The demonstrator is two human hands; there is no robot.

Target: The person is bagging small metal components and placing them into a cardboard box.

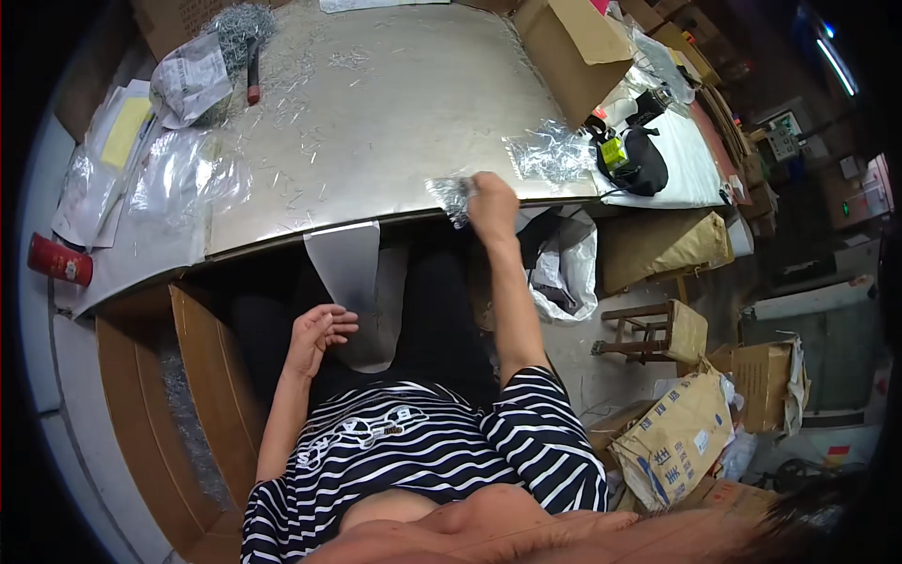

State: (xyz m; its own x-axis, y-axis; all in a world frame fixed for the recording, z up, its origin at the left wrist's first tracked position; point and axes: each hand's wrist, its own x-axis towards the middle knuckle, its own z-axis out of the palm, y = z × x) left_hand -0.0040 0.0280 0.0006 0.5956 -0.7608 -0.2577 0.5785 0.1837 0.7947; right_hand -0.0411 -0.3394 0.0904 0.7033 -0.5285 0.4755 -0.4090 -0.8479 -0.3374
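Observation:
My right hand (494, 209) is closed on a small clear plastic bag (449, 199) at the table's front edge; the bag seems to hold small metal pieces. Over my lap, my left hand (322, 331) has its fingers loosely extended, with nothing visible in them. Next to it, a grey sheet (343, 263) hangs from the table edge down between my legs. Beyond my right hand lies a heap of shiny clear bags (552, 152). Thin, pin-like metal pieces (349, 60) are scattered over the metal tabletop (413, 103).
At the far left are a tangled pile of metal pieces (242, 28), a dark red-tipped tool (253, 75) and plastic bags (169, 179). A red can (60, 260) stands left. An open carton (573, 56) and black pouch (643, 162) sit right; a wooden stool (672, 331) is below.

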